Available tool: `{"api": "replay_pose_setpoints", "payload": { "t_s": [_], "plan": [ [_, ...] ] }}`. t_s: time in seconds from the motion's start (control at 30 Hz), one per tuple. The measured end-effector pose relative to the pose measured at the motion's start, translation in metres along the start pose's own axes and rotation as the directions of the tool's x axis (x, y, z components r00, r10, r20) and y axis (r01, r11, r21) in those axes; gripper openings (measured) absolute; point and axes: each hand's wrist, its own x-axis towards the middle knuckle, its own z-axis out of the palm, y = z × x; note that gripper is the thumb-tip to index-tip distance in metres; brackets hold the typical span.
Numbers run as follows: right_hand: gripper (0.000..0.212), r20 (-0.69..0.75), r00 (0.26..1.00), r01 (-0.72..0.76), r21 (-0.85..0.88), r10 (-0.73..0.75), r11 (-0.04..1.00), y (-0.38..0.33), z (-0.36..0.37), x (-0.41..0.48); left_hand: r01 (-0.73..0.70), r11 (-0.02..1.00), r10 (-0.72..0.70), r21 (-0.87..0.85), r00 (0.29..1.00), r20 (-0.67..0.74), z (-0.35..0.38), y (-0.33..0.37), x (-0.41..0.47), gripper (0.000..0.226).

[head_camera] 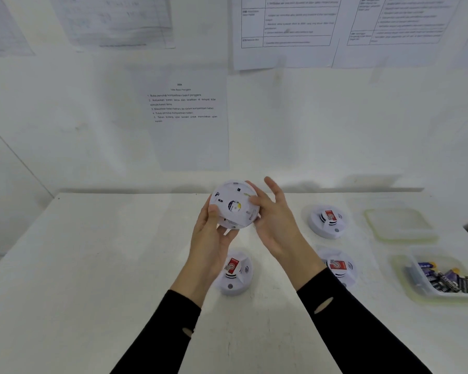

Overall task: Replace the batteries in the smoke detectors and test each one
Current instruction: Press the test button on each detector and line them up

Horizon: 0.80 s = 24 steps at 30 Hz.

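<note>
Above the table [92,252], the smoke detector [234,205] seemingly presents its back.

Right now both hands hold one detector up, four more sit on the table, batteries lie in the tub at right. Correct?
No: three detectors sit on the table, not four, per the head view. The left hand and right hand do hold one detector up, and batteries lie in the tub at right.
</note>
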Motion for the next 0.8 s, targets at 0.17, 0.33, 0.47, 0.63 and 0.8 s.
{"api": "replay_pose_setpoints", "payload": {
  "t_s": [0.17,0.33,0.47,0.63,0.8],
  "plan": [
    [0.053,0.199,0.953,0.295,-0.447,-0.228,0.844,-0.005,-0.003,-0.013,0.182,0.983,-0.183,0.036,0.983,0.022,-0.009,0.019,0.01,0.038],
    [0.051,0.429,0.86,0.51,-0.721,-0.276,0.469,0.0,-0.015,-0.018,0.242,0.97,-0.241,-0.016,0.97,0.008,-0.016,0.029,0.018,0.045],
    [0.051,0.47,0.846,0.531,-0.699,-0.253,0.479,0.01,-0.023,-0.02,0.186,0.98,-0.188,0.075,0.982,0.031,-0.021,0.026,0.022,0.03],
    [0.035,0.242,0.958,0.278,-0.66,-0.153,0.698,0.016,-0.014,-0.016,0.083,0.992,-0.089,0.094,0.994,0.056,-0.029,0.022,0.023,0.036],
    [0.045,0.156,0.985,0.163,-0.685,-0.076,0.71,0.025,-0.01,0.012,0.057,0.989,-0.061,0.135,0.998,0.028,-0.044,0.024,0.034,0.035]
  ]
}}
